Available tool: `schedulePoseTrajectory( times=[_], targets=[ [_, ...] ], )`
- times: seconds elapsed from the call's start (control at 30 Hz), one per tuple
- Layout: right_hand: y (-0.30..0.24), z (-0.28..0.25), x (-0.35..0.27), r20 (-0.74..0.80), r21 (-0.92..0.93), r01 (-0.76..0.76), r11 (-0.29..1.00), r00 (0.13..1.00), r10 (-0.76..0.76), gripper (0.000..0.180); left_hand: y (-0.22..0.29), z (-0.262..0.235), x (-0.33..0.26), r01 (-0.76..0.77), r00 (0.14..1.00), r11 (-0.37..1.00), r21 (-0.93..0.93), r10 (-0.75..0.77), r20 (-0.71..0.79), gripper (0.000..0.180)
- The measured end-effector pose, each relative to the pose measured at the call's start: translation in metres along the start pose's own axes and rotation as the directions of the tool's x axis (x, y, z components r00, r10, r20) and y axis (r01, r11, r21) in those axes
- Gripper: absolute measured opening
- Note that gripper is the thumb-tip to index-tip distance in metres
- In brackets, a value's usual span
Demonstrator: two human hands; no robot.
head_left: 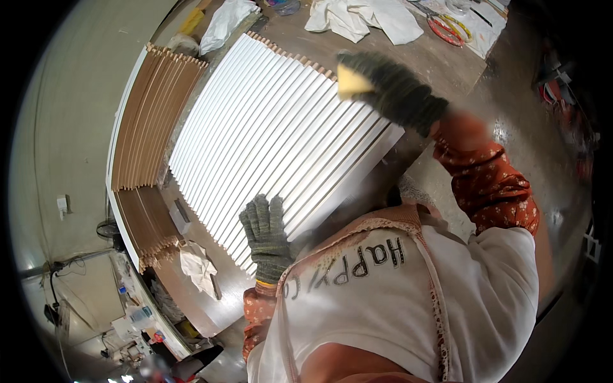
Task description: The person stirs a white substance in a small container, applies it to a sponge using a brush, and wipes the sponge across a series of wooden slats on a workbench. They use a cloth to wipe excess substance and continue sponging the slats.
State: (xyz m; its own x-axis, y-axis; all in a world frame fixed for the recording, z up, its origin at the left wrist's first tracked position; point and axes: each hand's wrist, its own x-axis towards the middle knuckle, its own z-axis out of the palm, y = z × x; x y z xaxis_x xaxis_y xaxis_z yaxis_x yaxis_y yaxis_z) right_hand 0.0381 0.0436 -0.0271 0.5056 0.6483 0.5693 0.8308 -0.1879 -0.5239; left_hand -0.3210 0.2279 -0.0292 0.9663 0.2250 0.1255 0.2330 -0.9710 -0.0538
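A broad row of long white slats (274,127) lies side by side on the brown table (440,60), their bare wood-coloured ends showing along the far edge. My left hand (264,237), in a dark green knit glove, rests flat on the near left end of the slats with its fingers stretched out. In a matching glove, my right hand (399,86) is closed around a yellow sponge (352,82) at the far right end of the slats. That hand is slightly blurred, and its fingertips are partly hidden.
Stacked brown strips (153,115) stand along the table's left side, with more brown strips (143,220) nearer. A crumpled white cloth (199,269) lies near left. At the back are white cloths (364,18), a plastic bag (227,22), and red and yellow rings (445,30).
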Motion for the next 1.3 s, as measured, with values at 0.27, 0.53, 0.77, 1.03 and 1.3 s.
schedulePoseTrajectory(
  times=[0.27, 0.53, 0.77, 1.03, 1.3],
  targets=[
    [-0.014, -0.017, -0.017, -0.016, 0.135, -0.135, 0.982, 0.990, 0.139, 0.056, -0.007, 0.006, -0.008, -0.010, 1.000, 0.995, 0.097, 0.011, -0.008, 0.096],
    [0.027, 0.003, -0.004, 0.025, -0.026, -0.192, 0.981, 0.981, 0.193, 0.065, -0.010, 0.012, -0.004, -0.012, 1.000, 0.997, 0.077, 0.013, -0.014, 0.089],
    [-0.042, 0.017, 0.008, 0.182, -0.155, -0.085, 0.984, 0.977, 0.113, 0.058, -0.008, 0.009, -0.009, 0.007, 1.000, 0.994, 0.109, -0.006, -0.008, 0.080],
    [-0.031, -0.015, -0.023, -0.034, -0.142, -0.050, 0.989, 0.998, 0.046, 0.058, -0.004, 0.003, -0.006, 0.010, 1.000, 0.997, 0.082, -0.010, 0.003, 0.092],
    [-0.038, -0.050, -0.080, -0.250, -0.267, -0.184, 0.946, 0.961, 0.116, 0.061, -0.005, 0.010, -0.003, -0.020, 0.999, 0.999, 0.034, 0.021, -0.030, 0.094]
  ],
)
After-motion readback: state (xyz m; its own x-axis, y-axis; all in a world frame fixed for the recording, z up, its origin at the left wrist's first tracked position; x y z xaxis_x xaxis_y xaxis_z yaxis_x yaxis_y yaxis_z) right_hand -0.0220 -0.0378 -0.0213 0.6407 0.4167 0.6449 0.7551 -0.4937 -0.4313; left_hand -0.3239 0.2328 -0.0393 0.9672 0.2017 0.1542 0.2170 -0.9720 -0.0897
